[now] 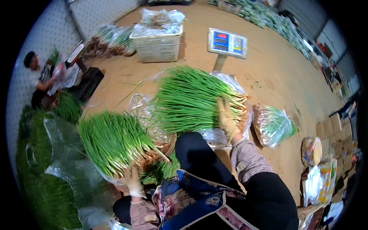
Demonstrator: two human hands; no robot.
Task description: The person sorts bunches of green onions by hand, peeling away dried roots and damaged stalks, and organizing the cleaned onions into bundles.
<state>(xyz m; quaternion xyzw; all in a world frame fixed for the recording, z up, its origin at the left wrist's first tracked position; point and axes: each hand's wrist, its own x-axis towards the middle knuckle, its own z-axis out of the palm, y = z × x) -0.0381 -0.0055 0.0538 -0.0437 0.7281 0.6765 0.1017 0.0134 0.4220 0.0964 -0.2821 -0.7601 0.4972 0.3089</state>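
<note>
My right hand (227,119), in a pale glove, lies with fingers stretched on a big pile of scallions (188,100), near their white stems and brown roots. The pile rests on clear plastic over a weighing platform, whose display (227,43) stands behind on a post. Lower left, my left hand (133,179), also gloved, touches the white ends of a second bundle of scallions (111,140) with its fingers extended. That bundle sits in clear plastic. Loose scallions (165,167) show between this bundle and my knee.
A bagged bundle of scallions (273,125) lies on the floor to the right. Behind stands a white crate (159,48) beside more bagged bundles (111,40). At left, a seated person (40,80) holds a plastic bag near another scale. Cardboard boxes (335,130) line the right.
</note>
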